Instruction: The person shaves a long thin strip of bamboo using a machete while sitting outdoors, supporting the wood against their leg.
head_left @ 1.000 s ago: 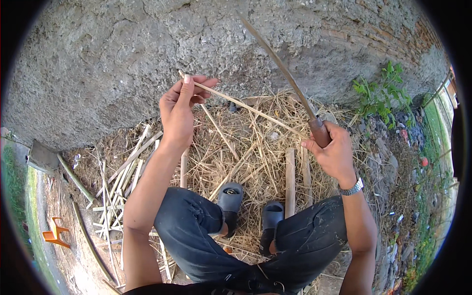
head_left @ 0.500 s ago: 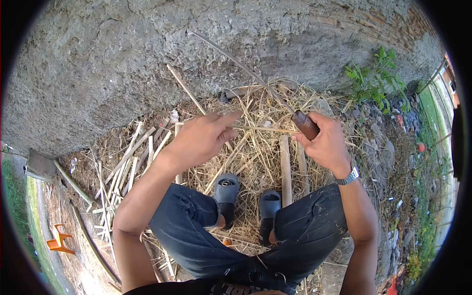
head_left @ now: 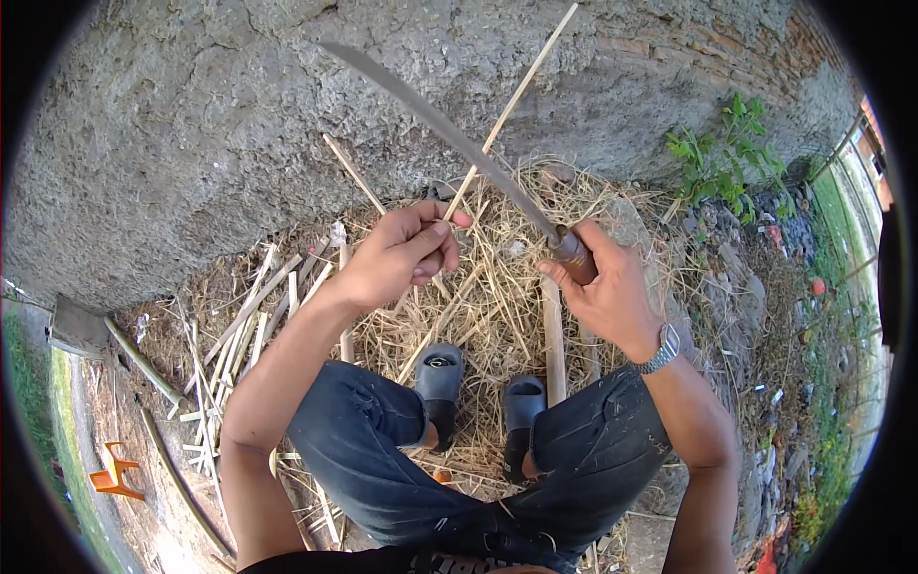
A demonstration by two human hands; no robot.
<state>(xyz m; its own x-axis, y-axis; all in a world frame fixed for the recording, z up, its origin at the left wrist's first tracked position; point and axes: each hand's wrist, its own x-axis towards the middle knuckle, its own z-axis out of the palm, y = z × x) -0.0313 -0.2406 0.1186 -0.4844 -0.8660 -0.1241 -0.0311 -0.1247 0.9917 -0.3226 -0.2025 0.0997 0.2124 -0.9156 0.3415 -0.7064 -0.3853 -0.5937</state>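
Observation:
My right hand (head_left: 610, 298), with a metal watch (head_left: 662, 350) at the wrist, is wrapped round the brown handle of a machete (head_left: 421, 107). Its long, slightly curved blade points up and to the left toward the wall. Between the fingers and thumb of my left hand (head_left: 404, 256) is a thin pale bamboo strip (head_left: 524, 88), which slants up to the right. Blade and strip cross in the picture above my hands; whether they touch I cannot tell. Part of the strip's lower end is hidden by my left fingers.
A rough grey wall (head_left: 239, 124) rises ahead. Straw-like shavings (head_left: 497, 287) cover the ground around my sandals (head_left: 439, 371). Several split strips (head_left: 229, 330) lie at the left, a flat wooden piece (head_left: 555, 335) at the right. Farther out are an orange chair (head_left: 117, 474) and a green plant (head_left: 732, 158).
The strip has swung from lying level between my hands to slanting up against the wall's backdrop. My right hand has shifted left and down with the machete, whose blade now shows its broad side.

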